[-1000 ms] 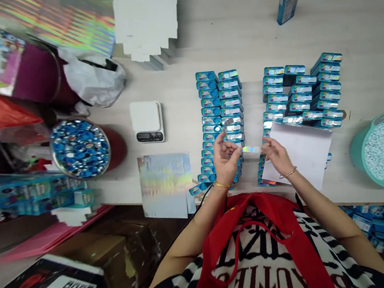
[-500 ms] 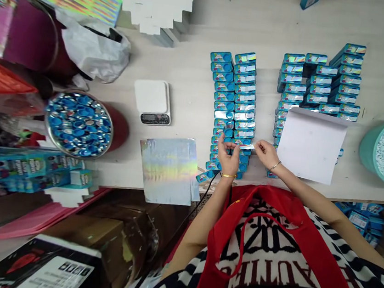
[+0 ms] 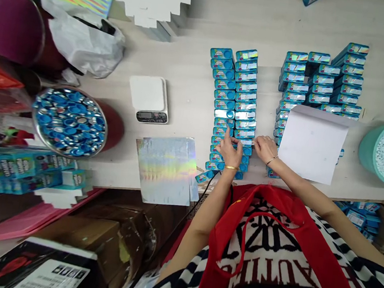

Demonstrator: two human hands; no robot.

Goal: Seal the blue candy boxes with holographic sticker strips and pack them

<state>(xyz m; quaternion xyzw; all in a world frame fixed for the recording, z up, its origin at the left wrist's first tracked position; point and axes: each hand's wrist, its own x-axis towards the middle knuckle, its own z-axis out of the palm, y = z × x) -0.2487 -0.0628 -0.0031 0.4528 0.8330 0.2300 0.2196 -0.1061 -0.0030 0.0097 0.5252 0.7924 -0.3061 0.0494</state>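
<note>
Two columns of small blue tins [image 3: 225,84] stand in front of me, the right column carrying shiny silver stickers [image 3: 245,106] on its tops. A narrow silver sticker [image 3: 246,143] lies at the top of one tin in that right column. My left hand [image 3: 231,151] is over the left column, index finger stretched out, its other fingertips closed at the sticker's left end. My right hand [image 3: 266,149] pinches the sticker's right end, just beside the column. A sheet of holographic stickers [image 3: 164,168] lies to the left of the tins.
More stickered tins [image 3: 319,89] are stacked at right, partly behind an open white box [image 3: 311,144]. A turquoise tub [image 3: 368,148] of white pellets stands far right. Left are a white scale [image 3: 149,94], a bucket [image 3: 114,126] of blue-and-silver lids, and a white bag [image 3: 88,44].
Both hands have lowered the silver sticker slightly from above the tins to the top of one in the right column. The view has shifted a little.
</note>
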